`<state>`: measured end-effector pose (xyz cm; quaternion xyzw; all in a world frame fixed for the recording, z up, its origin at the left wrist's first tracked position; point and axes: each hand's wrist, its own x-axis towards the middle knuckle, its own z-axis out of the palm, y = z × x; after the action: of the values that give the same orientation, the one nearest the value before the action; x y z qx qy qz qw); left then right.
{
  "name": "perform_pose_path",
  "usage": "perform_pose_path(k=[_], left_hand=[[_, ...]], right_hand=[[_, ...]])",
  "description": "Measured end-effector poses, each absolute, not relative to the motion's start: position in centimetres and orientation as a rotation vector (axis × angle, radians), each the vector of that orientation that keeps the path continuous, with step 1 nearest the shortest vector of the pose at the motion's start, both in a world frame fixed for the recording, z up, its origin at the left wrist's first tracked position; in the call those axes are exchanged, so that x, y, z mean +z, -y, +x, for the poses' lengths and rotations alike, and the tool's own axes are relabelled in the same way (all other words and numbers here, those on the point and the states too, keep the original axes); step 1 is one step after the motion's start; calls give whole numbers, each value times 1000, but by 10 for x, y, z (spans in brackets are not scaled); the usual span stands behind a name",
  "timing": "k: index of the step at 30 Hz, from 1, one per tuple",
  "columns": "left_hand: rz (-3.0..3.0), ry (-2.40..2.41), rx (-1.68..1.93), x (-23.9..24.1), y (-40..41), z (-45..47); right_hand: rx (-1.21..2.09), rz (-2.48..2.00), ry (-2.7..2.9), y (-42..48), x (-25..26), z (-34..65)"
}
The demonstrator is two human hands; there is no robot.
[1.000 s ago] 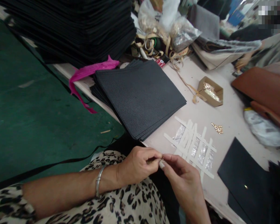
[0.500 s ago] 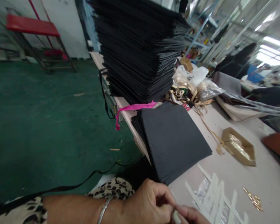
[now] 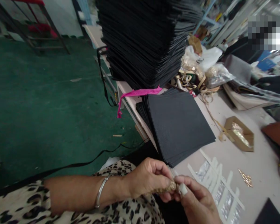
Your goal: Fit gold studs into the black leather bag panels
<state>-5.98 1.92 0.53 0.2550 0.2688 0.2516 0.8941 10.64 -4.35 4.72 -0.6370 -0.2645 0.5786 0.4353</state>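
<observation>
My left hand (image 3: 149, 179), with a silver bangle on its wrist, is pinched shut on a gold-coloured, ridged metal piece (image 3: 170, 187), perhaps a bit of chain. The fingers hide most of it. Against its tip press the thumb and fingers of my right hand (image 3: 197, 197), also closed. A scrap of clear film shows just above the fingertips. Just beyond both hands lies a stack of black leather-like panels (image 3: 182, 124) on the table. To the right are white paper strips with clear packets (image 3: 216, 180) and a small pile of gold-coloured metal pieces (image 3: 245, 178).
A tall stack of black sheets (image 3: 142, 43) stands at the table's far end, a pink strip (image 3: 140, 92) before it. A cardboard tray (image 3: 249, 140) holds shiny gold pieces. Plastic bags (image 3: 210, 57) and tangled beige straps lie behind. Left of the table edge is green floor (image 3: 60, 102).
The view has tilted down, so my hands sit higher in the picture. My right hand shows more fully, and the gold-coloured piece between my fingers has come into sight.
</observation>
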Motion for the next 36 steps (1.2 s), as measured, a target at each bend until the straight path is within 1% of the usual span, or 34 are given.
perform_pose_path(k=[6, 9, 12, 14, 17, 20, 22, 24, 27, 30, 36], left_hand=[[395, -502, 483, 9, -26, -67], [445, -494, 534, 13, -31, -79], [556, -625, 599, 16, -40, -94], [633, -786, 655, 16, -49, -101], [700, -967, 727, 15, -63, -104], [703, -999, 765, 17, -72, -103], [699, -1011, 776, 20, -75, -102], [712, -1010, 785, 22, -75, -102], [676, -856, 873, 20, -73, -101], [644, -737, 942, 14, -71, -97], [681, -754, 968, 12, -66, -92]], right_hand=[[1464, -1456, 756, 18, 49, 124], [1373, -1448, 729, -5, 50, 125], [1252, -1501, 789, -31, 53, 123], [1109, -1612, 956, -51, 56, 123], [768, -1830, 1327, -82, 58, 124], [454, -1944, 1646, -107, 57, 123], [337, -1947, 1780, -114, 55, 120], [364, -1925, 1857, -111, 54, 118], [617, -1860, 1878, -94, 53, 117], [816, -1816, 1793, -79, 53, 118], [1152, -1765, 1569, -81, 53, 120]])
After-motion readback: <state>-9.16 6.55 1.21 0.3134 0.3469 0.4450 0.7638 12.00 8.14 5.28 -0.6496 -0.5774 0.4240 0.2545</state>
